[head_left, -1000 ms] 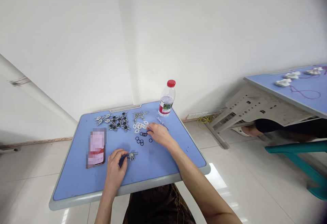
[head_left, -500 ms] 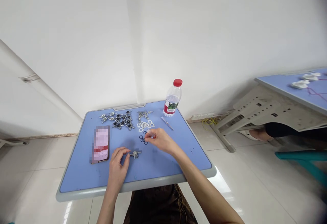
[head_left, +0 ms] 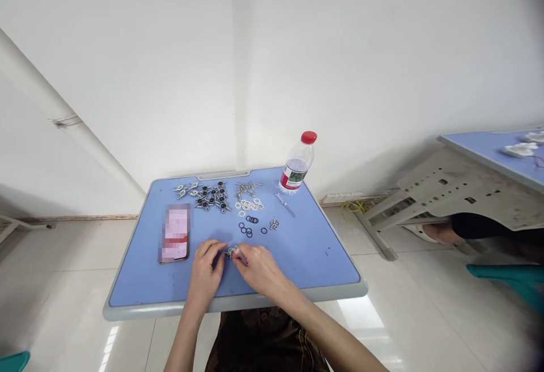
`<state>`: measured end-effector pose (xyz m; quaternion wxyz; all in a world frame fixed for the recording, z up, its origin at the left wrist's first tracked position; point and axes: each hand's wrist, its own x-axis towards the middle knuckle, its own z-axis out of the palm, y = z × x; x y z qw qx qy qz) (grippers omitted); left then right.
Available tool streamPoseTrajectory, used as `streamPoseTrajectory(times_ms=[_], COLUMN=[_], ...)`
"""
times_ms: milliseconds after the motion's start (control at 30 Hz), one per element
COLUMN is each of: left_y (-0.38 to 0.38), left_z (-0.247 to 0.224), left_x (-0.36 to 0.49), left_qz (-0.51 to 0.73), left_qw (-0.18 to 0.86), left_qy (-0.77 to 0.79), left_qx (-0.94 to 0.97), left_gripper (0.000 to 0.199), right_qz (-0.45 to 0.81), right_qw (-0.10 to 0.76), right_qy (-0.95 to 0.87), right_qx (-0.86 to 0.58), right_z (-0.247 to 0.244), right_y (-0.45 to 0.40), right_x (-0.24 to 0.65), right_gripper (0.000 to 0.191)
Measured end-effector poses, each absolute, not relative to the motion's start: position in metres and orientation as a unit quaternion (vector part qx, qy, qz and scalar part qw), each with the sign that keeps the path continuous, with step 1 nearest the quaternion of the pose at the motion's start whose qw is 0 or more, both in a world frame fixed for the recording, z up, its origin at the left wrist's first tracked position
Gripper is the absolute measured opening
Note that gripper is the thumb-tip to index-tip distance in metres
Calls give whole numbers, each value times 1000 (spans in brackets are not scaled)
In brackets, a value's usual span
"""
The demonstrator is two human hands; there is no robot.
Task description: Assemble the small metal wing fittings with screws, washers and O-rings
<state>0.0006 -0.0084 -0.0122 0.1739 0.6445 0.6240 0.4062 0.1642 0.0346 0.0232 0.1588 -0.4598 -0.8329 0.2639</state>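
Note:
Near the front of the blue table (head_left: 289, 264), a small metal part with thin arms (head_left: 230, 251) sits between my two hands. My left hand (head_left: 207, 264) rests on the table with its fingertips and thumb closed at the part's left end. Over the part's right side, my right hand (head_left: 259, 267) is closed round a slim, see-through tool with a bit of red (head_left: 240, 255). The exact kind of tool cannot be made out. Several black rubber rings (head_left: 245, 229) lie just beyond my right hand, with a cluster of small shiny metal balls (head_left: 275, 224) to their right.
Flat pale gaskets (head_left: 250, 206), metal pins (head_left: 247, 189) and metal parts with black discs (head_left: 213, 196) lie further back. A phone (head_left: 175, 233) is at left. A syringe-like item (head_left: 286, 205) and a red-capped bottle (head_left: 296, 165) stand or lie at back right.
My right hand has come back from the black rings to the metal part beside my left hand. The metal balls, hidden before, now show. The view has shifted slightly.

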Motion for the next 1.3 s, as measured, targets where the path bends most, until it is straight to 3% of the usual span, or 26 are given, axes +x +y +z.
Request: streamPoseTrajectory(times_ms=[500, 733, 933, 1300], left_y=[-9, -11, -10, -10], left_z=[-8, -9, -8, -5], left_x=[4, 4, 5, 5], left_qz=[345, 345, 336, 328], left_qw=[138, 134, 138, 130], left_qy=[629, 617, 628, 633], left_qx=[683, 694, 688, 690], left_gripper=[36, 31, 21, 15], right_qz=[286, 326, 411, 412], right_qw=[156, 234, 290, 335], right_qy=[-807, -766, -734, -712], right_qx=[-492, -503, -456, -459], right_z=[38, 68, 67, 55], right_y=[56, 95, 124, 119], right_x=[161, 179, 184, 192], right_gripper=[11, 30, 44, 43])
